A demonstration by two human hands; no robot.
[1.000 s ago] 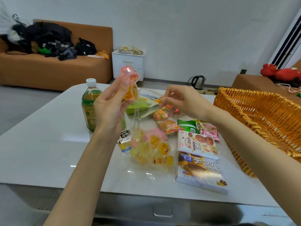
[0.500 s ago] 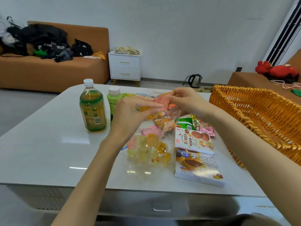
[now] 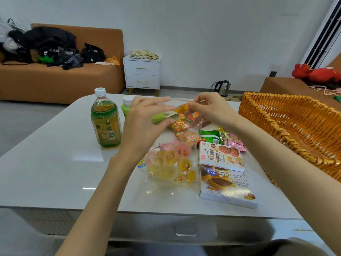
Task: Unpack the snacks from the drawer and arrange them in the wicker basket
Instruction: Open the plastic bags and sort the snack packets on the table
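Pinched in right hand (image 3: 212,109): small orange wrapped snack (image 3: 181,108); left hand (image 3: 145,122) alongside, blurred, grip indeterminate; orange woven wicker basket (image 3: 295,126) at right.

I see a golden-orange woven wicker basket (image 3: 295,126), a glossy pale grey table (image 3: 46,172), a bottle (image 3: 105,119) with a green label, amber drink and white cap, a clear jelly bag (image 3: 171,163) of yellow and pink cups, a white cookie box (image 3: 221,157) printed with brown biscuits, and a rust-orange sofa (image 3: 55,80).

Bright, even daylight; white glare patches on the glossy table (image 3: 55,163); fingertips of the left hand (image 3: 145,122) motion-blurred; wide-angle bending at frame edges.
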